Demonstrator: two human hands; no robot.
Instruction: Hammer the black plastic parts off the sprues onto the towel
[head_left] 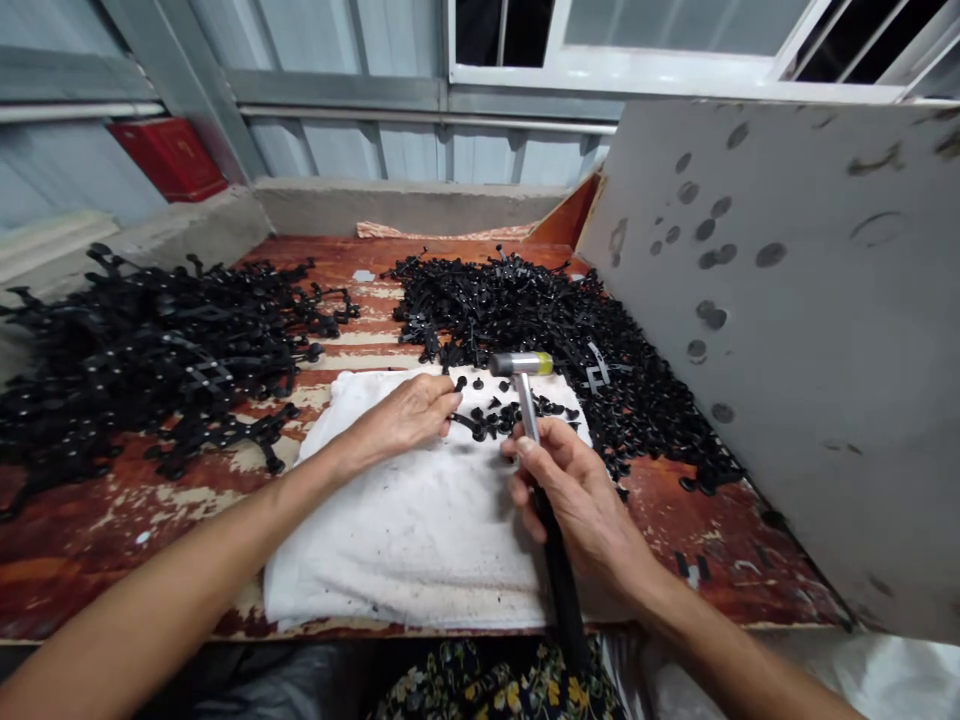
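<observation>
A: Left hand first.
B: Left hand (412,412), centre of frame, over the upper part of the white cloth (420,520). Fingers closed, pinching a small black part (468,425) at its near end. Exact shape of the part blurred.

A: Right hand?
B: Right hand (581,490), just right of centre. Closed round the hammer (523,400). Metal shaft leans up and slightly left; black grip runs down past the cloth's near edge. Head lies crosswise above the hand, dark at its left end, yellow at its right. Some fingers look only loosely curled.

A: Between the hands?
B: Loose black pieces (491,412), small and round-headed, scattered on the upper right of the cloth. The hammer's head is above them in frame; whether it touches anything, cannot tell.

A: Surroundings?
B: Worn red-brown table (187,520), paint flaking to pale patches. Left side: large heap of black linked strips (150,350). Upper centre to right: second dark heap (510,310), spilling down along a grey panel (787,330) with dark round smudges. A few pale strips lie in that heap.

A: Further back?
B: Red box (171,158), upper left, by the corrugated wall (322,45). White window frame (637,70) along the upper right.
</observation>
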